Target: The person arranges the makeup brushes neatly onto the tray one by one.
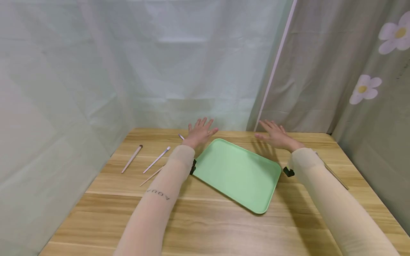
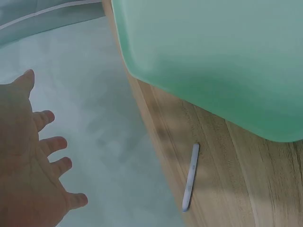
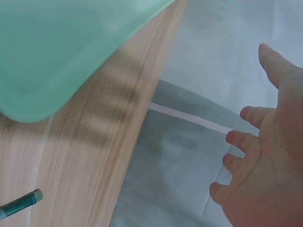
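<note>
A light green rectangular tray point(image 1: 238, 174) lies at an angle on the wooden table. My left hand point(image 1: 199, 133) is raised with fingers spread above the table's far edge, by the tray's upper left corner; it holds nothing. On the other side, my right hand point(image 1: 276, 137) is likewise held up with spread fingers, apart from the tray. Both wrist views show the left palm point(image 2: 28, 161) and right palm point(image 3: 265, 146) bare. Near the left hand lies a slim pale handle point(image 2: 191, 177), partly hidden by that hand in the head view.
Left of the tray lie a dark-tipped makeup brush point(image 1: 132, 159), a white-tipped brush point(image 1: 157, 160) and a thin stick point(image 1: 152, 176) partly behind the left sleeve. Another slim rod point(image 1: 334, 174) lies beside the right forearm. Curtains point(image 1: 192, 71) hang behind the table.
</note>
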`<state>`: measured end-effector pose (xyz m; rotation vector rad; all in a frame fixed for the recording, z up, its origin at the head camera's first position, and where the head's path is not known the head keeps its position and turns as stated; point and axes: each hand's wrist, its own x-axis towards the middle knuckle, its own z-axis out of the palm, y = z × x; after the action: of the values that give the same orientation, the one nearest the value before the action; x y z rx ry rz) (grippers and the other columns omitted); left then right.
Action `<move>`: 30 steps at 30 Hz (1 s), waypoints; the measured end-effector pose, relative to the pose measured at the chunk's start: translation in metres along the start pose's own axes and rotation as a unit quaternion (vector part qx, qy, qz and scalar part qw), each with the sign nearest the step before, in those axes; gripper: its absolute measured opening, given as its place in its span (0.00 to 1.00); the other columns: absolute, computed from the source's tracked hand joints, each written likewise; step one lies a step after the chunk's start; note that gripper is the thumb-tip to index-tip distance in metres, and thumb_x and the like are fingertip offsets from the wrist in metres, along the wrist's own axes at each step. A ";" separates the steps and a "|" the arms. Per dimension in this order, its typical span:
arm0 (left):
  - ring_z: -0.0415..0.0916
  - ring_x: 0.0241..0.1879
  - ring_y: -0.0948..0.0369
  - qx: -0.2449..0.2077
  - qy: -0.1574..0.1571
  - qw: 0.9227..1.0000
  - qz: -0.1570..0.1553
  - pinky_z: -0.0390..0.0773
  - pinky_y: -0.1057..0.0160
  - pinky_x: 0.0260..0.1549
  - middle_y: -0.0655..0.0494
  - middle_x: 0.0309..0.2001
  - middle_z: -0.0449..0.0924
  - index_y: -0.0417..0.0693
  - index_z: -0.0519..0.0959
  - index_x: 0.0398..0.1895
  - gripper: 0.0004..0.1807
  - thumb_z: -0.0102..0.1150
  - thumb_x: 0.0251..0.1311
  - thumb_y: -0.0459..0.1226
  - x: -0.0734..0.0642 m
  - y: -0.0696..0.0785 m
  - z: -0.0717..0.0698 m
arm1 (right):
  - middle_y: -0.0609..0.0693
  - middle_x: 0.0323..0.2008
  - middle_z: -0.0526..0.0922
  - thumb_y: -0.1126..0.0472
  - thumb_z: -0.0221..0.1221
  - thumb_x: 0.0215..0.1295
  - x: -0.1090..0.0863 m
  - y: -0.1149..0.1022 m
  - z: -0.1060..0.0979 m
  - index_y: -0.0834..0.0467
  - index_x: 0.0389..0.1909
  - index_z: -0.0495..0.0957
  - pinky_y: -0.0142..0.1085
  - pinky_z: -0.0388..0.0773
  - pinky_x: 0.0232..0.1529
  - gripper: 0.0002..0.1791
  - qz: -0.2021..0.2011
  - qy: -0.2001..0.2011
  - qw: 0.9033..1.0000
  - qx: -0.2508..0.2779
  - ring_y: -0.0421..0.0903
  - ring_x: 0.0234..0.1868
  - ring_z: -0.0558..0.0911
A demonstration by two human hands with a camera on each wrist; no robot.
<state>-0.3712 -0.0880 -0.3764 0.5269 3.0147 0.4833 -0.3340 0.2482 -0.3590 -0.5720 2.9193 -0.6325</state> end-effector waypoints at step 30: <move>0.51 0.79 0.42 -0.035 -0.050 0.997 0.052 0.55 0.39 0.77 0.39 0.80 0.54 0.47 0.56 0.83 0.37 0.35 0.82 0.58 -0.020 0.003 -0.002 | 0.72 0.79 0.51 0.43 0.50 0.82 -0.022 0.014 -0.004 0.66 0.81 0.50 0.71 0.50 0.74 0.42 -0.012 -0.054 0.995 0.085 0.74 0.78 0.51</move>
<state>-0.3514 -0.0924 -0.3740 0.6841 2.8758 0.5479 -0.3191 0.2697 -0.3603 -0.6019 2.7286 -0.8173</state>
